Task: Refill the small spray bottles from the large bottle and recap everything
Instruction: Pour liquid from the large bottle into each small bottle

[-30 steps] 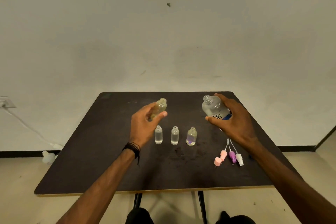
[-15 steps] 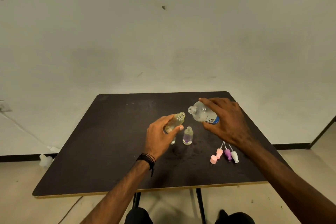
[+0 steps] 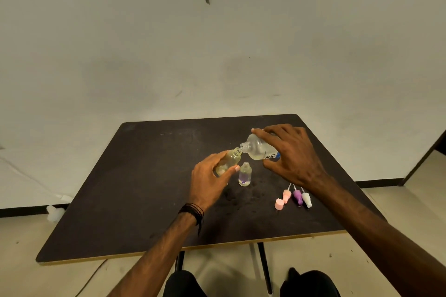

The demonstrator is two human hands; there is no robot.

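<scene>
A small yellowish spray bottle [image 3: 229,160] is held in the left hand [image 3: 209,179], raised above the dark table [image 3: 135,188] and tilted with its open neck pointing up and to the right. The thumb and fingers of that hand are curled around the bottle's body. A dark band [image 3: 191,211] is worn on the left wrist.

The large clear bottle [image 3: 259,149] is gripped from above by the right hand [image 3: 293,154], with the fingers spread over its body and the thumb set underneath. It is tipped almost on its side, and its uncapped mouth is brought right against the mouth of the small bottle; whether the two rims touch cannot be told. Clear liquid is seen inside the large bottle, and part of a printed label with a blue edge shows below the fingers.

Just below the two mouths, another small bottle [image 3: 245,175] is left standing upright and uncapped on the table, with a purple tint near its base. Nearer the right forearm, a pink cap [image 3: 279,204] and three spray tops, pink [image 3: 286,195], purple [image 3: 298,196] and white [image 3: 306,199], are laid side by side on the tabletop.
</scene>
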